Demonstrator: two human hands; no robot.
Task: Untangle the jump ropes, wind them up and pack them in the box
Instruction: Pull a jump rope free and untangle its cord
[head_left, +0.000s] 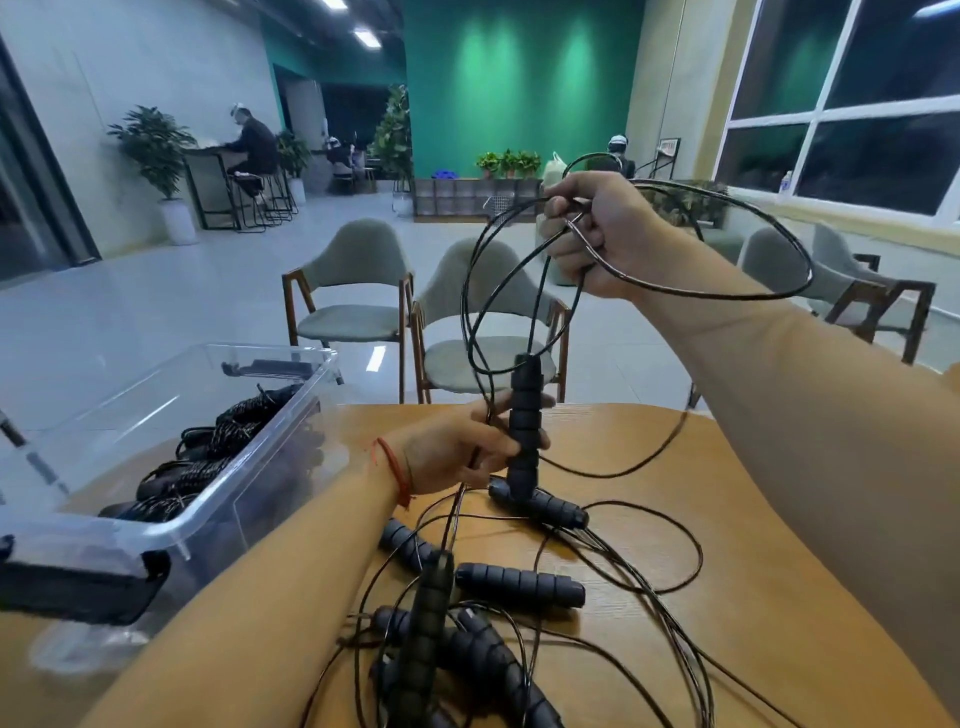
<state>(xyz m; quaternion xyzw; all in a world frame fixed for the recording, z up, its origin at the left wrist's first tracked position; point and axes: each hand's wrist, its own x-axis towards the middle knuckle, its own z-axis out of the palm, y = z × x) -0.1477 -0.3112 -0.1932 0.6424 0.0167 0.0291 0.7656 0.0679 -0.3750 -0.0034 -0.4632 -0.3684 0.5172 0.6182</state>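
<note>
**Q:** What lies nearest you on the table (753, 519)?
**A:** A tangled pile of handles (519, 584) and crossing cords. The clear box (270, 483), at left, holds wound ropes (208, 467).

**Q:** And your hands?
**A:** Your left hand (457, 452) grips one handle (523, 441), long axis upright and cord end up, probably as an anchor. Beyond it, your raised right hand (597, 234) clenches the cord loops (809, 270), seemingly to hold them clear of the tangle.

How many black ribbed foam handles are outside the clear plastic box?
7 black ribbed foam handles discernible: one gripped upright by the left hand, one lying behind it, two lying mid-table, one dangling blurred in front, two in the near pile. The tangle may hide more.
</note>
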